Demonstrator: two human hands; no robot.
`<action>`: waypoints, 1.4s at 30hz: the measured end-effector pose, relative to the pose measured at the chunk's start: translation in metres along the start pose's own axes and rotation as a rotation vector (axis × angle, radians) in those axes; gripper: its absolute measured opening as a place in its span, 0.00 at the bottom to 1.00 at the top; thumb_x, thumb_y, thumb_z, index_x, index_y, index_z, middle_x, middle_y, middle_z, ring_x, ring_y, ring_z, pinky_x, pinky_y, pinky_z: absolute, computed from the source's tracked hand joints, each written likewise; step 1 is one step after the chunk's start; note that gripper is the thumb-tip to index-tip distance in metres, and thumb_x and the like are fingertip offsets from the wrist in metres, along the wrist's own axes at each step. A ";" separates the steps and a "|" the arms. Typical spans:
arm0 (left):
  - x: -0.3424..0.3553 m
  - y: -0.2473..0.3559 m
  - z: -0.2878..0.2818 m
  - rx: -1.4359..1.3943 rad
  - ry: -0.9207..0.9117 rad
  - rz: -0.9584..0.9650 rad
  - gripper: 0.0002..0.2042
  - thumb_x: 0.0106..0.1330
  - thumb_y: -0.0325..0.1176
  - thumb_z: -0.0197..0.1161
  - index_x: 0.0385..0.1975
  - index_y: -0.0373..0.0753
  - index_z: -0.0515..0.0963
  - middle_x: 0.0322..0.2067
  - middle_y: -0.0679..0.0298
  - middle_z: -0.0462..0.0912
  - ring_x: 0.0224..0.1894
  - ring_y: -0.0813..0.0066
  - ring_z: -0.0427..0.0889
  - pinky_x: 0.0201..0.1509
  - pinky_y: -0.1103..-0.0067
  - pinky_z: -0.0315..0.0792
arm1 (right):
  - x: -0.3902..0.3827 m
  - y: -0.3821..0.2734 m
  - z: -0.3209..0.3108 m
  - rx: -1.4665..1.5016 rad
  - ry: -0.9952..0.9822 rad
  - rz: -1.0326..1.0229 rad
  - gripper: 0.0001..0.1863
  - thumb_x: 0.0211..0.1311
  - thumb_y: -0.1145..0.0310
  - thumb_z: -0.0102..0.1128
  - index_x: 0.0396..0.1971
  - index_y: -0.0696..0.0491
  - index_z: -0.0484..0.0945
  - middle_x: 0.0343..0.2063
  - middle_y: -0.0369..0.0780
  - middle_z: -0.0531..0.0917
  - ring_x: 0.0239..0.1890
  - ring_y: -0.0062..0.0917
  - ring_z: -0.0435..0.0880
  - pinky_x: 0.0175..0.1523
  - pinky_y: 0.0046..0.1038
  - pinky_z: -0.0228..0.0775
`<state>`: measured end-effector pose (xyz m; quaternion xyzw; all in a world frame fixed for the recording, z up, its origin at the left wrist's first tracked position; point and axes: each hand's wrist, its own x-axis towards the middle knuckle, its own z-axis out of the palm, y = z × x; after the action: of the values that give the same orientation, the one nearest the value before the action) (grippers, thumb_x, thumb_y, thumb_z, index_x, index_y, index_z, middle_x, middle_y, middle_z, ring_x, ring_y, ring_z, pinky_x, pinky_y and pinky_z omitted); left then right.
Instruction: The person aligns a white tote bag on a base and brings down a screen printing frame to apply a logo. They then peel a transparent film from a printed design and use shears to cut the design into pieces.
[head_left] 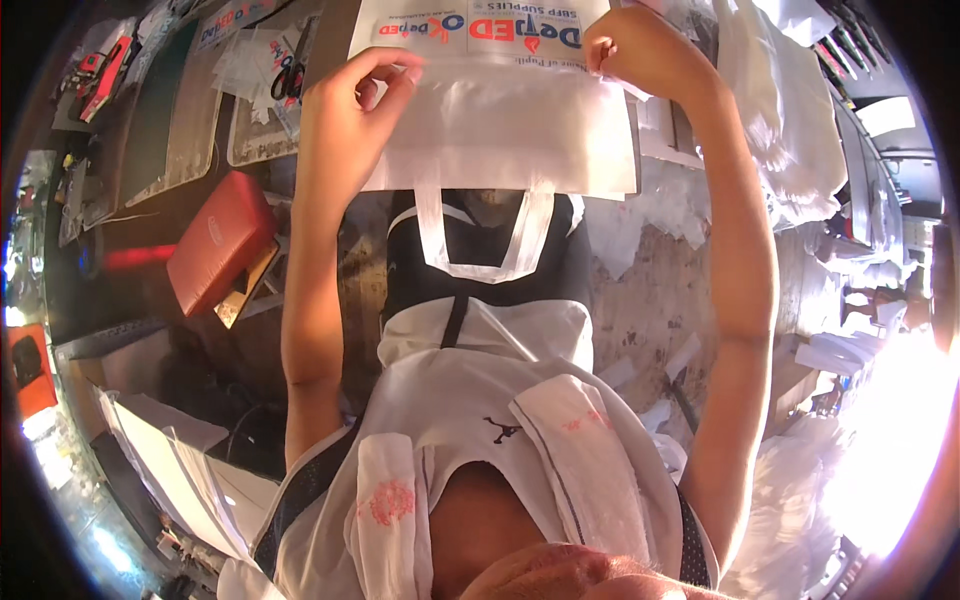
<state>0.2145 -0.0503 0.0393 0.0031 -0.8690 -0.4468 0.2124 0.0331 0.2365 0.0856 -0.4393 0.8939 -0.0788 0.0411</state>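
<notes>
A flat white bag (500, 125) lies in front of me, its looped handle (432, 232) hanging toward my lap. Blue and red print (490, 38) crosses its far part. At the left of the print, my left hand (350, 105) is closed in a pinch, thumb and forefinger tips together close over the bag. My right hand (645, 52) is closed with curled fingers at the right end of the print, against the bag's right side. Whatever either hand pinches is too small or too hidden to make out.
A red case (222, 240) sits to the left of my left forearm. Black-handled scissors (288, 80) and clear plastic pieces (245, 62) lie beyond it. White bags (785, 130) are piled at the right. Strong light glares at the lower right.
</notes>
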 end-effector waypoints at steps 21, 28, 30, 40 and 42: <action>-0.001 -0.008 -0.003 0.009 0.005 -0.013 0.07 0.72 0.27 0.66 0.47 0.36 0.86 0.32 0.72 0.85 0.33 0.89 0.75 0.38 0.86 0.68 | 0.122 0.008 0.064 0.128 0.382 -0.156 0.08 0.56 0.71 0.70 0.34 0.57 0.84 0.34 0.46 0.89 0.37 0.35 0.89 0.43 0.39 0.82; -0.001 -0.001 0.005 0.031 0.032 0.071 0.08 0.70 0.28 0.68 0.46 0.36 0.86 0.30 0.73 0.84 0.30 0.90 0.71 0.36 0.85 0.67 | 0.134 -0.028 0.094 -0.184 0.416 -0.224 0.11 0.58 0.65 0.70 0.36 0.56 0.87 0.35 0.47 0.90 0.40 0.41 0.89 0.45 0.39 0.82; -0.003 -0.015 -0.004 0.029 0.087 0.086 0.07 0.71 0.28 0.68 0.46 0.37 0.86 0.28 0.72 0.83 0.29 0.90 0.70 0.34 0.85 0.66 | 0.122 -0.036 0.067 0.212 0.326 -0.238 0.09 0.58 0.66 0.69 0.35 0.54 0.87 0.36 0.46 0.90 0.40 0.41 0.89 0.47 0.39 0.81; -0.008 -0.007 0.008 0.021 0.028 0.035 0.08 0.70 0.27 0.68 0.45 0.36 0.87 0.30 0.71 0.86 0.26 0.90 0.67 0.31 0.85 0.62 | 0.121 0.012 0.062 0.246 0.217 -0.080 0.07 0.61 0.71 0.64 0.38 0.51 0.87 0.37 0.42 0.90 0.38 0.34 0.90 0.47 0.37 0.82; -0.020 -0.007 -0.001 0.049 0.044 -0.027 0.08 0.70 0.27 0.68 0.46 0.36 0.87 0.30 0.71 0.86 0.26 0.90 0.67 0.31 0.85 0.62 | 0.132 -0.025 0.079 0.406 0.293 -0.279 0.06 0.61 0.74 0.63 0.36 0.53 0.86 0.33 0.41 0.90 0.34 0.31 0.89 0.41 0.34 0.81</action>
<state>0.2316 -0.0517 0.0272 0.0299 -0.8748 -0.4278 0.2253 -0.0166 0.1083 0.0122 -0.5249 0.7871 -0.3237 -0.0126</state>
